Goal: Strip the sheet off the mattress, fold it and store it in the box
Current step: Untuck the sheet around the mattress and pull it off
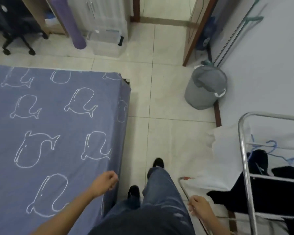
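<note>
Left grip (105, 183) and right grip (199, 206) are seen loosely curled and empty, the sheet (58, 124) is left stretched over the mattress (126, 81), and stripping, folding and storing in the box (107, 38) are judged undone.

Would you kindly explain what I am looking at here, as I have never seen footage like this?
There is no machine: a person wears a camera on the head, looking down at their own body. The left hand hangs loosely curled over the edge of the blue whale-print sheet, which lies spread flat. The right hand hangs loosely curled beside a metal drying rack. Neither plainly holds anything. A clear plastic box stands ahead, and a grey basket further right.
</note>
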